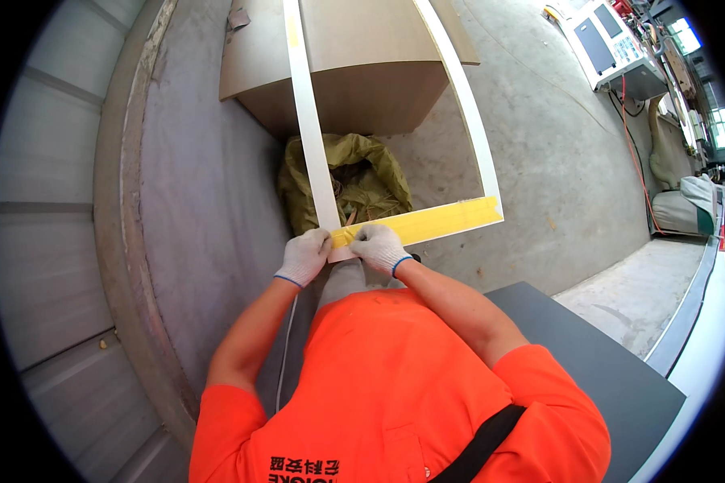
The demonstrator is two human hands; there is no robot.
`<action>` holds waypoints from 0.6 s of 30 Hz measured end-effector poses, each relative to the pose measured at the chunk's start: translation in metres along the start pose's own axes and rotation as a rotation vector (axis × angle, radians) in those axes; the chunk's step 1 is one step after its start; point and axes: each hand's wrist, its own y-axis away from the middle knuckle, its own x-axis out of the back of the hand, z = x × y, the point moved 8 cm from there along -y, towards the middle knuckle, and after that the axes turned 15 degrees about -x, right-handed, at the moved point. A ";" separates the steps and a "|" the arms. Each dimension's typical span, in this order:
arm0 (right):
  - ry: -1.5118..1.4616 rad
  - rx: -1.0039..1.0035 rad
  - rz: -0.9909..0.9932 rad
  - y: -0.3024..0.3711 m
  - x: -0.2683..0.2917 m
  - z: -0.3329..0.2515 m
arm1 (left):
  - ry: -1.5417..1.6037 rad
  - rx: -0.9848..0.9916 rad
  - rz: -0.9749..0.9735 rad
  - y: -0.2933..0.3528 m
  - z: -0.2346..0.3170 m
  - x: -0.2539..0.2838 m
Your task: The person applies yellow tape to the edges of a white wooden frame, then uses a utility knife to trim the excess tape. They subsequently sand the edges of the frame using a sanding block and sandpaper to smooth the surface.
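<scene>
A long white frame [310, 137] stretches away from me, its near rail covered by a yellow strip [443, 225] like tape or film. At the rail's left corner my left hand [304, 256], in a white knit glove, is closed on the frame's edge. Just to the right, my right hand [380, 246], gloved the same way, has its fingers pinched on the yellow strip, which looks wrinkled there. The fingertips of both hands are partly hidden.
Beneath the frame stands an olive woven sack [391, 173], opened at the top. Large brown boards [362, 92] lie beyond it. A dark grey panel [580, 362] is at my right side. A white machine [612, 48] with cables stands far right; a corrugated wall [48, 169] runs along the left.
</scene>
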 end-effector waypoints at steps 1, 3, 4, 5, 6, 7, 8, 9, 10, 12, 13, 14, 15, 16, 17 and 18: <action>-0.018 -0.005 -0.013 0.000 0.002 0.000 | 0.039 -0.030 0.038 0.001 0.002 0.007; -0.049 -0.015 -0.050 0.002 0.003 0.000 | 0.017 -0.028 -0.093 -0.004 0.009 0.008; -0.063 -0.021 -0.072 0.004 0.000 -0.002 | 0.007 -0.031 -0.159 -0.006 0.011 0.006; -0.070 -0.034 -0.084 0.005 0.003 0.000 | -0.043 -0.014 -0.233 -0.007 0.009 0.000; -0.060 0.008 -0.055 0.005 0.003 0.001 | -0.084 -0.013 -0.307 -0.007 0.004 -0.008; -0.041 0.047 -0.025 0.003 -0.001 0.001 | -0.123 -0.012 -0.374 -0.008 -0.001 -0.019; -0.047 0.047 -0.018 0.003 -0.001 0.002 | -0.130 -0.024 -0.386 -0.009 -0.003 -0.023; -0.052 0.054 -0.020 0.005 0.000 0.000 | -0.144 -0.026 -0.398 -0.007 -0.004 -0.024; -0.046 0.046 -0.016 0.006 0.001 -0.001 | -0.154 -0.076 -0.368 -0.007 -0.001 -0.024; -0.054 0.007 -0.042 0.011 0.000 -0.005 | -0.189 -0.166 -0.320 -0.005 0.004 -0.021; -0.053 0.005 -0.028 0.010 0.004 -0.002 | -0.191 -0.179 -0.307 -0.008 0.006 -0.025; -0.056 0.007 -0.022 0.009 0.003 -0.003 | -0.199 -0.187 -0.299 -0.007 0.007 -0.024; -0.057 0.010 -0.017 0.008 0.003 -0.003 | -0.207 -0.192 -0.291 -0.007 0.007 -0.023; -0.069 0.007 -0.017 0.008 0.004 -0.002 | -0.218 -0.183 -0.275 -0.007 0.007 -0.024; -0.081 0.005 -0.020 0.010 0.005 -0.001 | -0.231 -0.172 -0.260 -0.007 0.008 -0.024; -0.093 0.004 -0.023 0.011 0.005 -0.002 | -0.243 -0.160 -0.245 -0.006 0.008 -0.022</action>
